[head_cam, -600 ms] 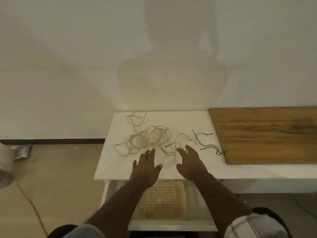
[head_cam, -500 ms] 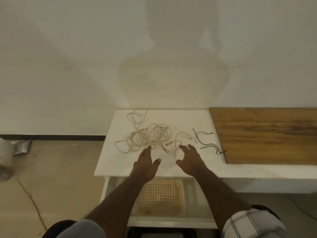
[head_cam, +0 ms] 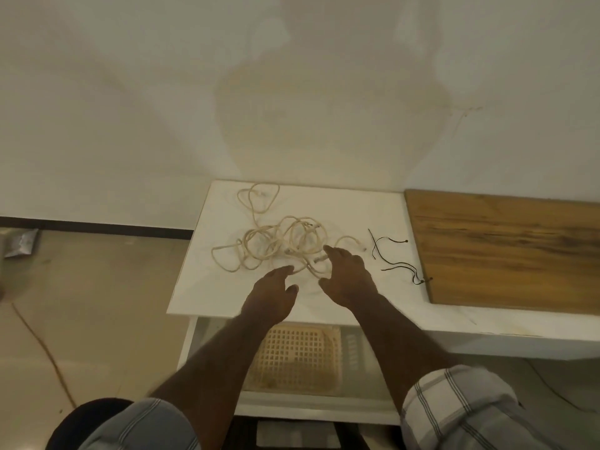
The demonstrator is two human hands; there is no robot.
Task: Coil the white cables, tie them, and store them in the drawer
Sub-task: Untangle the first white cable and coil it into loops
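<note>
White cables (head_cam: 279,245) lie tangled in loose loops on the white tabletop, above the open drawer (head_cam: 293,407)

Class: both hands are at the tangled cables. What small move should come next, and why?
Probably pinch one loose cable end with the right hand and draw it free: the cables lie tangled and uncoiled, and both hands, left hand too, hold nothing.

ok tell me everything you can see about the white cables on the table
The white cables lie in one loose tangle of thin, cream-white cord on the white table, uncoiled and untied. Overlapping loops bunch in the middle, one loop strays toward the wall, another toward the table's left edge. Small plug ends show near the right side. The left hand and right hand reach its near edge, fingertips at the strands; a firm grip cannot be made out.
</note>
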